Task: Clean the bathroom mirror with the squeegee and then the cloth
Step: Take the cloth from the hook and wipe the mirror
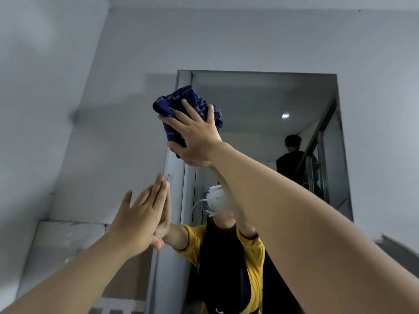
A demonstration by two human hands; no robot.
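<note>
Mirror (260, 98) upper-left corner wiped: blue cloth (181, 105) pressed flat under spread right hand (195, 139) fingers; left hand (142, 214) braced open on frame below.

Dim, soft, wide-angle edge distortion

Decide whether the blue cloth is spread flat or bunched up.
Bunched up: the cloth sits crumpled in thick folds under the right hand, pressed against the mirror.
</note>
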